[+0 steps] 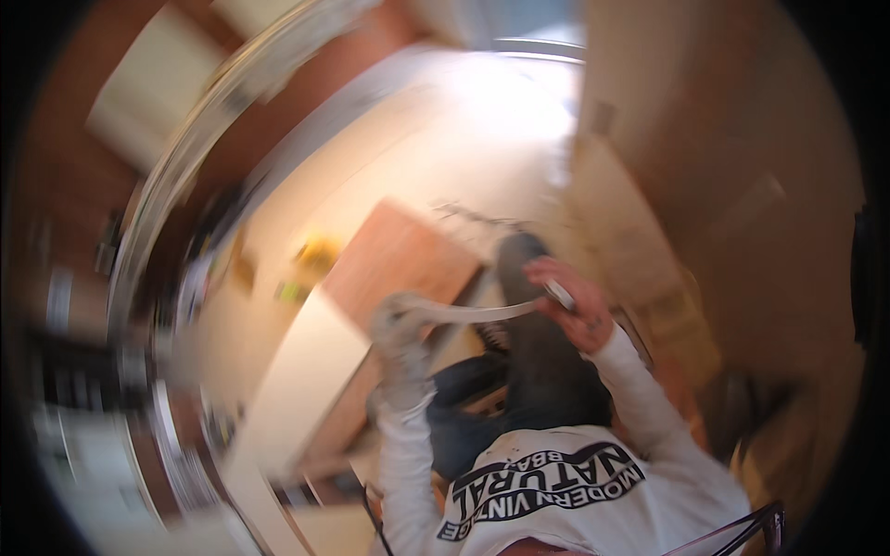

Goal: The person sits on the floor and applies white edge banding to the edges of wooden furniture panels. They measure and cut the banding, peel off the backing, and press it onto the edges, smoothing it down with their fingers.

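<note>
A pale, narrow strip (477, 314) stretches in a slight sag between my two hands, above my legs. My left hand (397, 334), which looks to be in a grey glove, is closed around the strip's left end; blur hides its fingertips. At the other end my right hand (586, 313) is bare and curled around a small silver-rimmed thing (559, 295) that the strip runs up to. Whether that is a tape measure or a roll cannot be made out. Beyond my left hand lies a reddish-brown board (403, 259), with a long white panel (301, 375) beside it.
A yellow thing (320, 252) and a small green one (292, 292) lie on the pale floor (371, 171) left of the board. A long tan piece (626, 213) runs along the right side. Blurred clutter (209, 241) fills the left. Bright light falls at the far end.
</note>
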Motion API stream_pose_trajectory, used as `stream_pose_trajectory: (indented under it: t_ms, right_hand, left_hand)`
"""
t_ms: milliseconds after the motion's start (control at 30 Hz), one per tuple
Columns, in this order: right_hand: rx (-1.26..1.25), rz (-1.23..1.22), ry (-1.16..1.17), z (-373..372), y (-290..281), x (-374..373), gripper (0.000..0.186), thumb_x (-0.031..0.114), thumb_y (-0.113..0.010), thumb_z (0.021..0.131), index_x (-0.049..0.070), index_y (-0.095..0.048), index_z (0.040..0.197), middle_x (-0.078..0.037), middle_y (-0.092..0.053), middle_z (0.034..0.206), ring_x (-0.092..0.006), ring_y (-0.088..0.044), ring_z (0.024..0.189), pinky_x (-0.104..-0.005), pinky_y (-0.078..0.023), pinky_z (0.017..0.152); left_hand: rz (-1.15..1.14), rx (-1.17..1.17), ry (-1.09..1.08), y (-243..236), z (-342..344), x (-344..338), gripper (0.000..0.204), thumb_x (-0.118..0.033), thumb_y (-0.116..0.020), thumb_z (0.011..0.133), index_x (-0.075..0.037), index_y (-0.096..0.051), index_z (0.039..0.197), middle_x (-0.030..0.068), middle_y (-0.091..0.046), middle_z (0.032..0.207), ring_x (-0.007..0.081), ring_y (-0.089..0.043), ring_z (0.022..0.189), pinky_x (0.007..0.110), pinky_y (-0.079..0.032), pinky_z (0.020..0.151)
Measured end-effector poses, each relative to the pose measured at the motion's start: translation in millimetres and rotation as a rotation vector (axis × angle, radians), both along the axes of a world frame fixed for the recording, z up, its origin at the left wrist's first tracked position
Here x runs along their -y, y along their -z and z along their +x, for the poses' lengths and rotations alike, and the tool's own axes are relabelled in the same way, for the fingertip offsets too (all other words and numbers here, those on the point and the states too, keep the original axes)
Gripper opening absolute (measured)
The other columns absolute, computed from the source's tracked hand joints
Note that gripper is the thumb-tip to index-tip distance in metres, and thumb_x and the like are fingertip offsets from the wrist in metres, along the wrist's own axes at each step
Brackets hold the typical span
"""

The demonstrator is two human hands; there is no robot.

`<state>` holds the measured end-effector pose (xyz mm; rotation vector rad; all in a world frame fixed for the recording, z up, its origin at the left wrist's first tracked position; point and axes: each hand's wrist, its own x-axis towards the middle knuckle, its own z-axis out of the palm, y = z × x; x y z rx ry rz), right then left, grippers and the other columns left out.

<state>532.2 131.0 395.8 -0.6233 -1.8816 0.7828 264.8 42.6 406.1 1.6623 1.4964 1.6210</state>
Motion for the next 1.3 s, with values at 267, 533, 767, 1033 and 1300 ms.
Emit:
stream_pose_trajectory:
  t_ms: [267,533,767,1033,1300]
  right_hand:
    - [0.561,0.187,-0.534,-117,38,20,0.029,-0.006,-0.062,0.078,0.000,-0.063,0.107,-0.019,-0.066,0.090,-0.0391,-0.066,0.082,-0.0411,-0.053,0.072]
    - [0.451,0.081,-0.494,-220,21,-60,0.018,0.012,-0.064,0.095,0.000,-0.062,0.108,-0.016,-0.067,0.081,-0.0221,-0.061,0.072,-0.0357,-0.050,0.067]
    - [0.529,-0.213,-0.378,-254,147,-65,0.017,0.013,-0.062,0.090,0.002,-0.063,0.103,-0.013,-0.068,0.076,-0.0218,-0.067,0.072,-0.0352,-0.052,0.065]
    - [0.558,-0.254,-0.421,-255,149,-75,0.021,0.012,-0.065,0.085,-0.002,-0.060,0.102,-0.014,-0.068,0.072,-0.0247,-0.067,0.062,-0.0382,-0.053,0.059]
    - [0.491,-0.613,-0.651,-258,124,-74,0.020,0.007,-0.061,0.082,-0.002,-0.055,0.099,-0.015,-0.068,0.077,-0.0211,-0.066,0.061,-0.0336,-0.053,0.055]
  left_hand:
    - [-0.261,0.355,-0.579,53,-33,152,0.029,-0.003,-0.067,0.088,0.000,-0.063,0.116,0.0064,-0.068,0.098,0.0147,-0.065,0.092,0.028,-0.053,0.083]
    - [-0.346,-0.044,-1.546,85,-75,307,0.029,-0.016,-0.065,0.090,-0.006,-0.065,0.117,0.0109,-0.070,0.102,0.0251,-0.067,0.092,0.034,-0.053,0.083]
    - [-1.353,-0.616,-1.191,224,-131,350,0.032,-0.024,-0.053,0.091,-0.013,-0.065,0.119,0.0102,-0.064,0.123,0.0371,-0.053,0.122,0.049,-0.043,0.100]
    - [-1.583,0.122,-0.943,308,-148,271,0.034,-0.030,-0.054,0.095,-0.014,-0.069,0.120,0.0104,-0.060,0.135,0.0302,-0.057,0.126,0.046,-0.043,0.105]
    - [-1.443,-0.227,-1.150,216,-197,262,0.028,-0.032,-0.068,0.084,-0.012,-0.073,0.104,0.0157,-0.072,0.106,0.0357,-0.068,0.101,0.046,-0.053,0.086]
